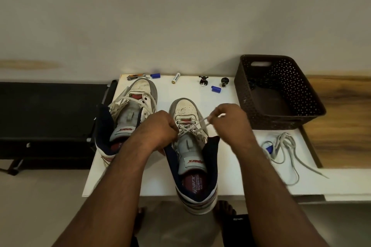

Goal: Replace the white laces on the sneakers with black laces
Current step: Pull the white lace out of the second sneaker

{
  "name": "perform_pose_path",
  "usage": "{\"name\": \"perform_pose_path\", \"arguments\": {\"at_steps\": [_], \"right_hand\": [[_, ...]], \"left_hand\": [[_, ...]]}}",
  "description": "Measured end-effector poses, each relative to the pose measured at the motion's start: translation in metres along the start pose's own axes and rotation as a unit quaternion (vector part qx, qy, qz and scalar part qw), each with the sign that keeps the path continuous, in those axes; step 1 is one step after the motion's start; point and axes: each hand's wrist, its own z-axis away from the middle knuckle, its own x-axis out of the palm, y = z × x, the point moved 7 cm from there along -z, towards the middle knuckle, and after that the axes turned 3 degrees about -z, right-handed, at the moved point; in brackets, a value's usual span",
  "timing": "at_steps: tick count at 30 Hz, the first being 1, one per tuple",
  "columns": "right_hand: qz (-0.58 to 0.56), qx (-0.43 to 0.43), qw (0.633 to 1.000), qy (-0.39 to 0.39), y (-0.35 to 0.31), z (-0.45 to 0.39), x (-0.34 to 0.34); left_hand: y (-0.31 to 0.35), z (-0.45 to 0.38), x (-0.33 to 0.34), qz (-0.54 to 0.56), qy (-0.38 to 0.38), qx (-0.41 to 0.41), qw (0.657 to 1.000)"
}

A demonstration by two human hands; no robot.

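Forearms fill the near edge, reaching to the right-hand sneaker [193, 146], which sits mid-worktop w/ its heel hanging over the near edge. Right hand [228, 124] pinches a strand of the white lace [202, 124] at about 2 o'clock from the tongue and holds it out taut; left hand [160, 129] has its fingers curled at the eyelet row at 10 o'clock, prob. gripping the shoe's side or the lace, can't tell which. Only the lowest rows are laced, so the step looks like unthreading, well along on this shoe. Next move: free the last crossings w/o snagging. Second sneaker [130, 114] at 10 o'clock, lace loose. Spare laces [285, 154] at 3 o'clock look grey, not black. Brown basket [281, 90] at 1 o'clock. White worktop [236, 176] under all.
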Motion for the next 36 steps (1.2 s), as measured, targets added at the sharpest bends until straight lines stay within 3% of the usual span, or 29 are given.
{"name": "perform_pose_path", "arguments": {"at_steps": [3, 6, 9, 12, 14, 16, 17, 20, 21, 22, 24, 26, 28, 31, 34, 36], "right_hand": [[0.037, 0.022, 0.999, 0.032, 0.010, -0.004, -0.012], [-0.006, -0.053, 0.998, -0.044, -0.010, 0.002, 0.006], [0.158, -0.117, 0.969, -0.149, -0.023, 0.014, 0.037], [0.238, -0.134, 0.948, -0.166, -0.021, 0.016, 0.051], [0.142, -0.139, 0.971, -0.133, -0.022, 0.010, 0.045], [-0.057, -0.081, 0.992, -0.076, -0.020, 0.003, 0.026], [-0.170, -0.042, 0.984, -0.028, -0.016, 0.001, 0.014], [-0.432, 0.039, 0.891, 0.134, 0.002, 0.000, -0.019], [-0.474, 0.058, 0.863, 0.167, 0.008, 0.000, -0.022], [-0.476, 0.062, 0.858, 0.182, 0.010, -0.001, -0.024], [-0.345, 0.013, 0.921, 0.183, 0.005, -0.001, -0.027], [-0.160, -0.095, 0.973, 0.133, -0.014, 0.000, -0.017], [0.011, -0.164, 0.986, 0.039, -0.028, 0.004, 0.006], [0.220, -0.131, 0.960, -0.118, -0.024, 0.013, 0.046], [0.174, -0.145, 0.968, -0.104, -0.026, 0.010, 0.046], [0.027, -0.133, 0.988, -0.068, -0.027, 0.007, 0.036]], "left_hand": [[0.001, -0.001, 0.001, -0.007, 0.001, 0.008, 1.000], [0.001, -0.002, 0.000, -0.014, 0.006, 0.013, 1.000], [0.002, -0.002, 0.001, -0.018, 0.004, 0.017, 1.000], [0.000, -0.002, 0.000, -0.013, 0.000, 0.015, 1.000], [-0.001, -0.003, 0.001, -0.006, -0.004, 0.009, 1.000], [-0.002, -0.002, 0.002, 0.008, -0.011, 0.002, 1.000], [-0.002, -0.002, 0.002, 0.013, -0.013, -0.001, 1.000], [-0.004, -0.004, 0.003, 0.029, -0.012, -0.009, 0.999], [-0.005, -0.004, 0.003, 0.025, -0.011, -0.010, 1.000], [-0.006, -0.005, 0.002, 0.019, -0.009, -0.009, 1.000], [-0.007, -0.006, 0.002, 0.016, -0.008, -0.008, 1.000], [-0.006, -0.006, 0.003, 0.015, -0.012, -0.006, 1.000], [-0.004, -0.006, 0.003, 0.009, -0.011, -0.002, 1.000], [-0.004, -0.006, 0.002, 0.012, -0.013, -0.001, 1.000], [-0.004, -0.006, 0.002, 0.015, -0.015, -0.003, 1.000], [-0.004, -0.006, 0.002, 0.015, -0.015, -0.002, 1.000]]}}
